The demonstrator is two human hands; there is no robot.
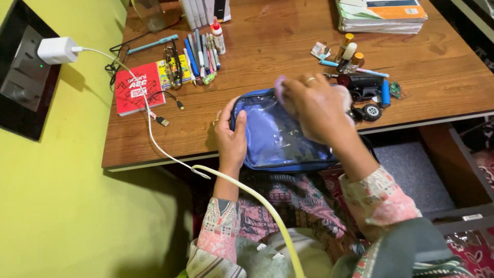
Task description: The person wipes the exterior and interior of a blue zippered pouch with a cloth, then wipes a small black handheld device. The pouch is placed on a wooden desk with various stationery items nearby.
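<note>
Head view, looking down at my two hands on a blue pouch (278, 136) with a clear plastic front, which lies at the near edge of the wooden bench (288, 46), partly over my lap. My left hand (231, 135) rests flat against the pouch's left end, fingers extended and pressed to its side (a ring shows on one finger). My right hand (315, 107) covers the pouch's top right corner, fingers curled down over a pale purple item at the rim; whether they actually pinch it I cannot tell. Bench, left to right: red booklet (136, 87), row of pens and markers (201, 51), small glue bottle (218, 35), small bottles & pens (347, 55), black toy car w/ loose wheel (368, 92). Stack of books (382, 15) at far right. White charger (55, 50) sits in a wall socket at left; its white cable (154, 134) runs across the bench edge.
</note>
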